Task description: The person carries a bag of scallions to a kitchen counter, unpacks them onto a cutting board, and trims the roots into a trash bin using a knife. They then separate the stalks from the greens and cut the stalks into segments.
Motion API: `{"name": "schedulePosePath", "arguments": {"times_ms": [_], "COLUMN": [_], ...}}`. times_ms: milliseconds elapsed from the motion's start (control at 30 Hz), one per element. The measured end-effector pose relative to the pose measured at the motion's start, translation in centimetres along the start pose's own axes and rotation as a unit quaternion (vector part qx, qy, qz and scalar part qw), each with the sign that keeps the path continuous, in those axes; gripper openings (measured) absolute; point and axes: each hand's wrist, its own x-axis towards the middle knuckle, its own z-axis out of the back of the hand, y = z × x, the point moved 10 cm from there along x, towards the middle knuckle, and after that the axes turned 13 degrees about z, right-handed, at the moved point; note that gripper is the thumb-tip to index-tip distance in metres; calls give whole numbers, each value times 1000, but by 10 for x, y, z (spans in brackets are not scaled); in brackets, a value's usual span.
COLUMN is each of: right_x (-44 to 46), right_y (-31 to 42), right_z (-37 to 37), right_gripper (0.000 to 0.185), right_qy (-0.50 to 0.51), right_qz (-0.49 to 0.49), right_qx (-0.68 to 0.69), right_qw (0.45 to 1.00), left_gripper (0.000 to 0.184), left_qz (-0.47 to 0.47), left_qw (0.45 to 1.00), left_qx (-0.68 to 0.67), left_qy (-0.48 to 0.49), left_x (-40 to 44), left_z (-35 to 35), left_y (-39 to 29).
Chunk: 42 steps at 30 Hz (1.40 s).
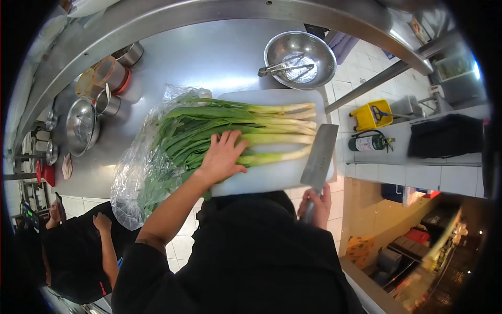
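Note:
Several leeks [285,139] lie side by side on a white cutting board [251,180], pale root ends to the right. Their green leaves spread left over a clear plastic bag [130,178]. My left hand [224,157] rests on the leeks where green turns pale, fingers spread and bent. At the board's lower right, my right hand [318,205] is closed around the handle of a cleaver [320,157]. Its wide blade points up, beside the root ends and over the board's right edge.
A metal colander [272,49] with tongs [287,68] in it stands behind the board. Bowls [78,137] and containers [110,73] sit at the left on the steel counter [209,47]. Another person [78,251] stands at the lower left. A steel rail [209,11] crosses above.

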Motion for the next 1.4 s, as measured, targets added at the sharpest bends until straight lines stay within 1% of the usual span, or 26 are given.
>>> {"name": "schedulePosePath", "arguments": {"times_ms": [33, 100, 133, 200, 267, 300, 367, 433, 467, 533, 667, 733, 767, 833, 867, 933, 967, 1033, 1067, 1133, 1167, 1233, 1267, 1333, 1367, 1400], "right_x": [-3, -4, -3, -2, 1, 2, 3, 4, 6, 9, 14, 14, 14, 15, 15, 17, 17, 19, 20, 19, 18, 16, 15, 16, 17, 18], "right_y": [2, 8, 12, 17, 19, 21, 25, 25, 24, 21, 25, 29, 30, 27, 23, 17, 17, 16, 16, 17, 20, 21, 21, 21, 19, 17], "right_z": [2, 4, 4, 7, 15, 16, 18, 17, 15, 13, 2, -1, -7, -13, -12, -13, -15, -15, -15, -15, -16, -13, -13, -12, -9, -5], "right_gripper": [32, 32, 31, 31, 35, 35, 42, 44, 46, 44, 44, 44, 44, 43, 43, 42, 42, 42, 42, 42, 42, 42, 43, 43, 43, 43], "right_qy": [-5, -6, -3, 5, 1, 4, 22, 36, 51, 77, 140, 159, 179, 197, 200, 205, 207, 207, 207, 203, 195, 184, 179, 178, 172, 165], "right_qz": [8, 6, 11, 17, 26, 26, 50, 39, 31, 26, 36, 40, 46, 48, 38, 29, 35, 41, 49, 54, 55, 56, 57, 63, 59, 55], "right_qx": [-11, -30, -43, -59, -70, -73, -156, -166, -175, -180, -204, -241, -274, -266, -272, -279, -284, -289, -290, -291, -283, -277, -271, -265, -269, -273], "right_qw": [1000, 1000, 999, 998, 997, 997, 986, 985, 983, 980, 968, 956, 944, 943, 941, 938, 936, 934, 933, 934, 937, 941, 944, 946, 946, 946], "left_gripper": [90, 104, 110, 111, 112, 108, 104, 91, 91, 81, 79, 80, 80, 82, 82, 84, 84, 80, 80, 69, 69, 60, 60, 60, 60, 62], "left_qz": [-1, -30, -24, -9, 7, 20, 32, 36, 36, 24, 52, -13, -12, 2, 4, 20, 21, 2, 1, 7, 5, -2, -4, 29, 30, 26], "left_qw": [1000, 995, 996, 996, 996, 995, 995, 998, 997, 998, 998, 990, 990, 997, 997, 998, 998, 995, 995, 989, 990, 981, 980, 996, 996, 997], "left_qx": [-6, 25, 34, 48, 61, 66, 72, 45, 48, -2, 4, -13, -11, -1, 1, -54, -54, -70, -69, -104, -105, -34, -36, 67, 67, 30], "left_qy": [1, -92, -85, -74, -68, -68, -66, -38, -37, -57, -43, -139, -137, -75, -77, 4, 4, -67, -66, -102, -99, -193, -193, -46, -50, 71], "left_x": [3, 4, 7, 8, 11, 11, 14, 22, 23, 24, 27, 16, 16, 20, 20, 21, 20, 18, 22, 36, 47, 70, 82, 113, 126, 138], "left_z": [5, 31, 26, 22, 19, 16, 11, 1, -2, -1, -4, 16, 15, 2, 2, -12, -12, 5, 7, 24, 31, 62, 66, 40, 42, 21], "left_y": [-1, -9, -8, -11, -14, -13, -14, -19, -25, -41, -48, -57, -58, -58, -58, -57, -55, -55, -53, -42, -37, -21, -12, 11, 18, 24]}}
